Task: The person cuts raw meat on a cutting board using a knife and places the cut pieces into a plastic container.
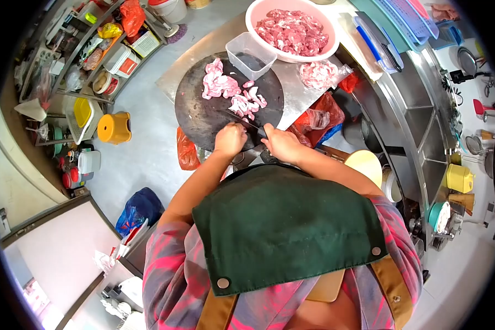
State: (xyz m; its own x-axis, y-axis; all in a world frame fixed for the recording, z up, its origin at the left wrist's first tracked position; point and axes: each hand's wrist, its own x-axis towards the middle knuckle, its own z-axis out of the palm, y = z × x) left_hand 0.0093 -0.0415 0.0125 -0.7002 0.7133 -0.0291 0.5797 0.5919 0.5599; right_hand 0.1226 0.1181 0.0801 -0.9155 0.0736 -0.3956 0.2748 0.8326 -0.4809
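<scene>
A round dark chopping board [190, 118] lies in front of me with pieces of sliced raw meat [221, 82] on it. My right hand [281, 144] is closed around the handle of a knife [243, 120], whose blade points left across the board, just below the nearer meat slices [247, 103]. Close to the blade, at the board's near edge, my left hand [231, 138] is closed with its fingers curled under; what they hold, if anything, is hidden. A clear plastic container [251, 55] sits on the board's far side.
A pink basin [333, 47] full of cut meat stands beyond the board on the metal table [209, 44]. A bag of meat [319, 74] lies to its right. Red plastic bags [327, 113] hang at the table's edge. A yellow stool [114, 128] stands on the left floor.
</scene>
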